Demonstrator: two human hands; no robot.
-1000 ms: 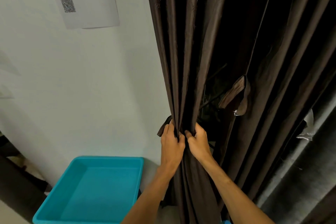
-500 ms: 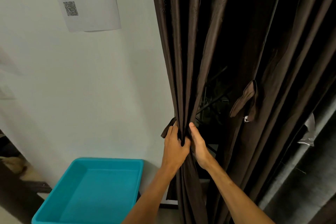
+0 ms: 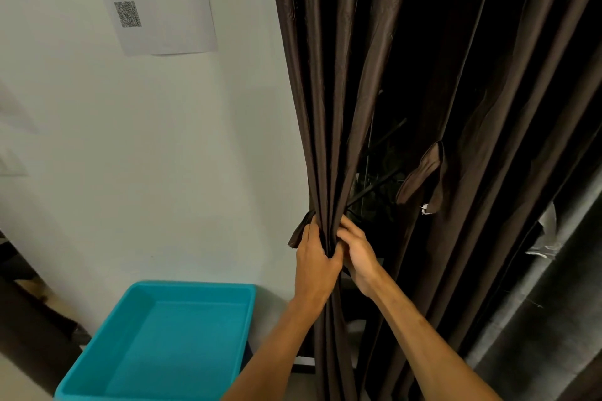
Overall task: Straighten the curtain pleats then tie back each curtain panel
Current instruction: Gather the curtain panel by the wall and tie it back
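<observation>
The left hand (image 3: 314, 265) grips the bunched pleats of the brown curtain (image 3: 329, 107). The right hand (image 3: 356, 251), touching it, pinches the same folds. A fabric strap (image 3: 299, 233) pokes out behind the left hand's fingers. A blue tray (image 3: 97, 378) sits below and left of the hands.

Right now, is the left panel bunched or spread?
Bunched. The left hand and right hand grip the panel pleats together in one narrow bundle.

Plain white wall (image 3: 130, 156) left of the hands (image 3: 317, 257), QR-code sheet (image 3: 156, 0) taped high up-left, teal tub (image 3: 182, 335) low-left, dim light.
</observation>
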